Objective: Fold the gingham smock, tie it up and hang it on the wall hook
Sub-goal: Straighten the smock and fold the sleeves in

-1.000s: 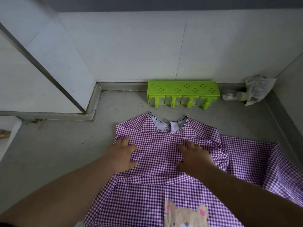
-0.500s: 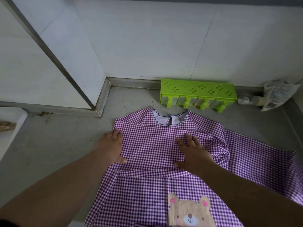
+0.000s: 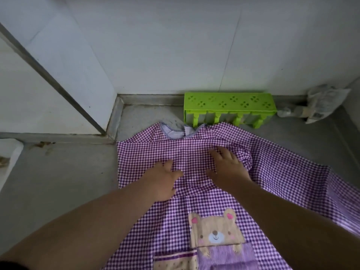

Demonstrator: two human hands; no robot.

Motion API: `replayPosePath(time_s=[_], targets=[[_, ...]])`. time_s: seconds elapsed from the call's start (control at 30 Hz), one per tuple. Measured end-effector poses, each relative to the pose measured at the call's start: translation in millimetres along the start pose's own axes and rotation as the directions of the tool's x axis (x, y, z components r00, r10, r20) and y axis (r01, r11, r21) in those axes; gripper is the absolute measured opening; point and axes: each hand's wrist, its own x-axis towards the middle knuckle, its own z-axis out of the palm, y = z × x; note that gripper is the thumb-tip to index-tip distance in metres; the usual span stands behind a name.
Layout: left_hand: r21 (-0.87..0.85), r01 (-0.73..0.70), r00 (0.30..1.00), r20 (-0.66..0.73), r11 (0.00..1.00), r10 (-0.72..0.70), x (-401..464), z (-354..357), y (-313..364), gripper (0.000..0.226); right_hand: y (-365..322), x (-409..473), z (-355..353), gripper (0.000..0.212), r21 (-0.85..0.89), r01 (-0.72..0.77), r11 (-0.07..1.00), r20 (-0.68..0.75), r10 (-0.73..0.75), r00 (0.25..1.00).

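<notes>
Head view: my left hand point(image 3: 162, 182) and right hand point(image 3: 227, 166) lay flat, fingers spread (gripping nothing), on the gingham smock point(image 3: 194, 152); folding barely begun, tying and hanging remained.

Both forearms are bare from wrist to elbow. The left hand point(image 3: 162, 181) and right hand point(image 3: 228, 168) wear no gloves, rings or watch, and the fingers point(image 3: 220, 152) are uncovered.
</notes>
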Motion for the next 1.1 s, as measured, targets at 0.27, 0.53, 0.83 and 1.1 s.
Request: replayPosePath(time_s=[0.27, 0.53, 0.83, 1.1], targets=[[0.158, -0.114, 0.993, 0.007, 0.981, 0.114, 6, -25, 23, 0.067, 67, -50, 7, 0.080, 0.016, 0.022, 1.000, 0.069, -0.023, 0.997], [0.206, -0.081, 0.984, 0.174, 0.975, 0.045, 20, -34, 75, 0.075, 99, -96, -3, 0.051, 0.287, -0.484, 0.827, -0.196, 0.546, 0.815], [0.201, -0.059, 0.978, 0.207, 0.978, 0.017, 20, -37, 84, 0.071, 159, -158, 2, 0.083, 0.693, -0.721, -0.030, 0.276, 0.934, 0.226], [0.177, -0.053, 0.976, 0.218, 0.983, 0.013, 18, -36, 86, 0.067, 175, -163, -17, 0.043, 0.645, -0.744, 0.172, 0.213, 0.895, 0.391]])
